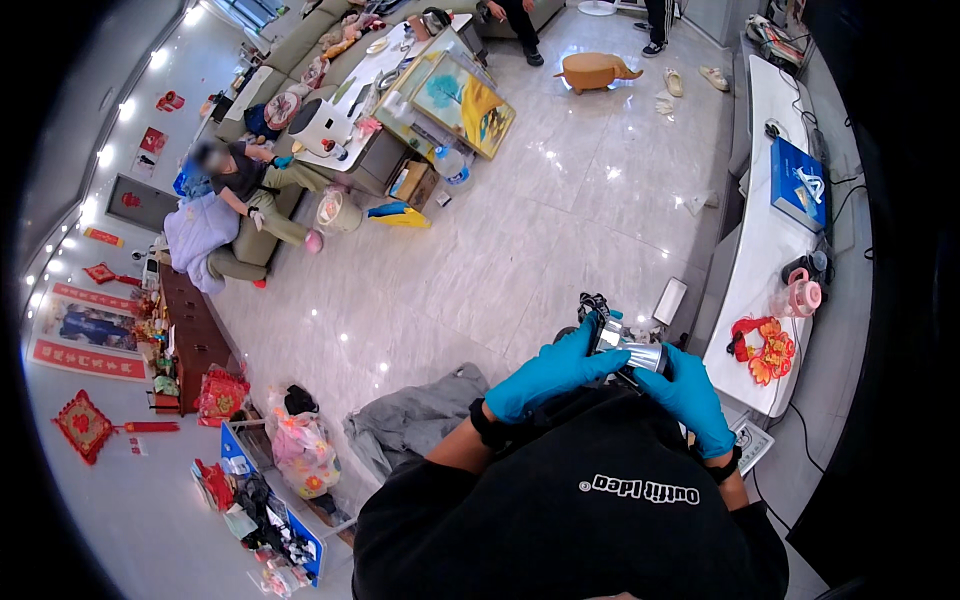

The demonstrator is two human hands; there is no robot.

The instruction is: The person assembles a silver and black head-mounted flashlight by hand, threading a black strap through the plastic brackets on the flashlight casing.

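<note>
In teal gloves, my two hands meet in front of my chest, around a silver and black device with a shiny rounded metal part (646,356). My left hand (552,376) has its fingers closed on the device's left side, its thumb stretched toward the metal part. On the other side, my right hand (694,396) curls its fingers round the right end. A black patterned strap (592,304) sticks up just beyond my left fingers; it seems to belong to the device. Its exact kind cannot be made out, and its underside is hidden by the gloves.
At right, a long white cabinet (745,285) bears a blue box (797,183), a pink jug (800,296) and red ornaments (765,350). Grey cloth (415,420) lies at left. A person (245,180) sits farther off by a bucket (338,212). Loose cables (800,425) trail at right.
</note>
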